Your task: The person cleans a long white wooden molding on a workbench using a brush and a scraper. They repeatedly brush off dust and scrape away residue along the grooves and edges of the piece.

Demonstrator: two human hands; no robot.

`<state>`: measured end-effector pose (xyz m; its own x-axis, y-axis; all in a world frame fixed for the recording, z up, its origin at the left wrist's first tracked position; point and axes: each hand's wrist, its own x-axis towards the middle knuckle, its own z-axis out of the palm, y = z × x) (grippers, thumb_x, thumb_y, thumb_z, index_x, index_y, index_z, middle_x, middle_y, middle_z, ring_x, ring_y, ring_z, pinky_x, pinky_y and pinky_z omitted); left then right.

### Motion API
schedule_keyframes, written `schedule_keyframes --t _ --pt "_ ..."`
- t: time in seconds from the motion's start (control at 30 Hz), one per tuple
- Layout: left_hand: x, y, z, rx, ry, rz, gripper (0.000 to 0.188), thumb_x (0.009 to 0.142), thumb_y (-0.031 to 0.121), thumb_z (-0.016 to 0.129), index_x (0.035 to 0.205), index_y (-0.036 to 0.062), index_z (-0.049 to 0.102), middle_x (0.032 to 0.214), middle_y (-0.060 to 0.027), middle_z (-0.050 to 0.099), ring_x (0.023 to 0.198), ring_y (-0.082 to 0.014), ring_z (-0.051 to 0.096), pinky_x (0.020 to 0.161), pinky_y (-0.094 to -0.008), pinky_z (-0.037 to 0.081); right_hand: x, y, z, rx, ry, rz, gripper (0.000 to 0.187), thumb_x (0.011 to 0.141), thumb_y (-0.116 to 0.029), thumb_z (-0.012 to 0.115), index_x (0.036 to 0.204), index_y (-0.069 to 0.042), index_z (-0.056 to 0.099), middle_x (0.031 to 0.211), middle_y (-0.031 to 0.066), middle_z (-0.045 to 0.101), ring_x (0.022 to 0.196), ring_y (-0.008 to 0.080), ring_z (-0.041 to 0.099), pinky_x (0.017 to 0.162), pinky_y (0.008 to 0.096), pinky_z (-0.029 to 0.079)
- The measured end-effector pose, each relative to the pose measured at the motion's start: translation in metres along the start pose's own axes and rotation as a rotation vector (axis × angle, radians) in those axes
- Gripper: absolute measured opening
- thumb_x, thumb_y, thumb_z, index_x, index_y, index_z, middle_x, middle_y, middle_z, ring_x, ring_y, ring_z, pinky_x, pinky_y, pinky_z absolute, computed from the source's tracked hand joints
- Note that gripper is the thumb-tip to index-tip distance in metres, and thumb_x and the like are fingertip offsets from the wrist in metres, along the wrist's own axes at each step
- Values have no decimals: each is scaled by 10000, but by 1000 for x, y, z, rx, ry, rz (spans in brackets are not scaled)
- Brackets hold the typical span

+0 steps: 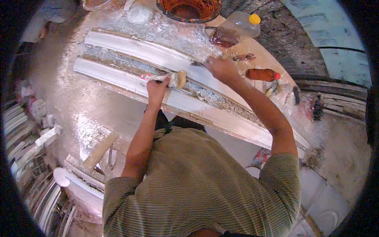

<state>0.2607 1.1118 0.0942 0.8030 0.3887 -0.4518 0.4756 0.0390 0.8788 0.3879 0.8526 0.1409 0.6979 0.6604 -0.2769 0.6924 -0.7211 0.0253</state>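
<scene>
Two long white molding strips lie side by side across the work table, the far strip and the near strip. My left hand is closed around a wide paintbrush with tan bristles and a red-and-white handle, held over the near strip. Over the far strip, my right hand grips a thin tool with a dark tip, which is at the white surface. Whether that tool is a small brush or a scraper I cannot tell. Crumpled, paint-spattered covering shows between the strips.
Beyond the strips stand an orange-stained basin and a clear jug with a yellow cap and dark liquid. A red-capped bottle lies on the right side. A clear plastic bag sits at the back. Stacked white strips lie at the left.
</scene>
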Motion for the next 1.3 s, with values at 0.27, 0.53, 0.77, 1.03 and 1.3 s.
schedule_keyframes --t 0.27,0.53,0.77,1.03,1.3 --pt "54 2 -65 86 40 93 243 811 141 747 890 -83 697 807 -96 710 670 -125 601 620 -300 474 2 -38 27 -127 -26 125 354 836 -68 539 1176 -158 587 1079 78 625 784 249 684 582 380 572" --pt "58 16 -73 -82 39 -34 224 806 124 742 919 -60 684 811 -64 678 702 -130 593 678 -297 475 -13 -18 17 171 153 136 466 831 -47 628 1286 -96 538 1116 144 606 882 337 663 741 397 565" --pt "54 13 -69 -61 38 69 277 813 130 740 1009 -55 674 943 -88 699 808 -145 613 745 -300 476 -74 -1 -9 569 202 148 278 820 -100 700 1096 -135 687 1096 82 654 887 298 664 754 371 560" --pt "39 29 -66 -178 99 10 301 810 127 747 1029 -61 662 934 -78 689 788 -134 617 728 -299 484 -101 25 24 422 172 144 197 876 -218 649 1064 -178 688 1084 31 660 838 245 681 659 376 574" --pt "37 21 -68 -15 79 7 289 822 156 755 1002 -52 665 938 -81 690 790 -155 614 722 -320 489 9 -11 16 347 243 -23 146 889 -226 642 1003 -151 694 1050 31 663 789 274 677 635 390 566"
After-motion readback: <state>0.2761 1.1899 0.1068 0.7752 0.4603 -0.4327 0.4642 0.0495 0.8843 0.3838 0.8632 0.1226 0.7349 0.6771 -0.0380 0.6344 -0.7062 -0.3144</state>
